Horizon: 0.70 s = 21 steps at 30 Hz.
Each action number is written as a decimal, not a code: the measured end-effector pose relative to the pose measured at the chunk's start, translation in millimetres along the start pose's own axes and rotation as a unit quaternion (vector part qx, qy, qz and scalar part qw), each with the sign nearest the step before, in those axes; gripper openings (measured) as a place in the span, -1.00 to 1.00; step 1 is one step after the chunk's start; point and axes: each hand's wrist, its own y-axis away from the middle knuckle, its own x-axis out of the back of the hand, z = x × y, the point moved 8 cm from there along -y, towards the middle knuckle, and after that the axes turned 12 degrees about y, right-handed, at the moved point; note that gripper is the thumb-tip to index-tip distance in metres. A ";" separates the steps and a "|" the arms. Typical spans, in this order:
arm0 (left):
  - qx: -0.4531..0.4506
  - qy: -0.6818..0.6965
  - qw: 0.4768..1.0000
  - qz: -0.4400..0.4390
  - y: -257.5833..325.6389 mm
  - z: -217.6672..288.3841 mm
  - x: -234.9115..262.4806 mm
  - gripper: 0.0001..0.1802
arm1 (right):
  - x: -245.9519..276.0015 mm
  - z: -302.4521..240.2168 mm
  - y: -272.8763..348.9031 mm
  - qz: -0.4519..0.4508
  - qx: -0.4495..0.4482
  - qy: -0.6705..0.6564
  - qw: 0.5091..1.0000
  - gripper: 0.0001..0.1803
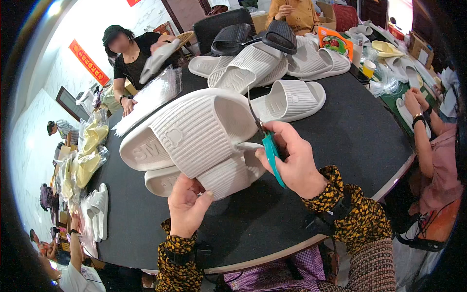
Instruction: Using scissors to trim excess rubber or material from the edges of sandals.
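Note:
A pair of light grey ribbed slide slippers is in front of me, the upper slipper [194, 129] overlapping the lower slipper [226, 177]. My left hand [186, 210] is closed on the near edge of the lower slipper's strap, thumb outside and fingers partly hidden beneath. In my right hand [299, 163] are scissors [270, 151] with teal handles. Their dark blades point up and away, beside the heel of the upper slipper. Right behind them, a single grey slipper [296, 101] lies on the black tabletop [340, 131].
More grey slippers [248, 65] are heaped at the back, with black slippers [231, 40] on top. Clear plastic bags [158, 95] lie near a co-worker [138, 61]. White slippers [99, 209] sit at the left edge. Another person's hands [416, 103] work at the right.

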 end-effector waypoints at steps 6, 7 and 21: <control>-0.012 0.018 1.000 0.016 -1.3 1.4 5.1 -0.32 | 3.4 12.6 -4.3 0.025 -0.026 -0.014 0.999 -0.51; -0.018 0.018 1.000 0.004 -1.4 2.5 3.9 -0.32 | 2.6 15.6 -5.1 0.025 -0.024 -0.014 0.999 -0.51; 0.072 0.102 0.990 -0.069 0.2 3.2 -9.0 -0.32 | -4.1 21.2 -5.5 0.012 -0.132 -0.243 0.961 -0.42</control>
